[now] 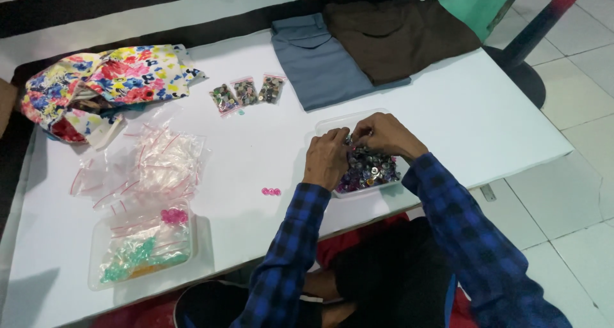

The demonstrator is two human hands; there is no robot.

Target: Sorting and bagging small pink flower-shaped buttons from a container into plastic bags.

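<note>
Mixed dark buttons (pixel 368 168) fill the clear tray (pixel 332 123); left hand (pixel 326 156) and right hand (pixel 385 135) pinch some together above it—best kept low over the tray.

Both arms reach forward from the lower edge of the view, sleeved in blue and black check down to the wrists. The left hand (pixel 326 156) shows its back to the camera, knuckles up, fingers curled downward and inward. The right hand (pixel 387 136) lies just beside it, slightly further forward, wrist bent, its fingers bunched toward the left hand's fingertips. The two hands meet at the fingertips, thumbs hidden underneath. The elbows are spread apart, forearms converging.
</note>
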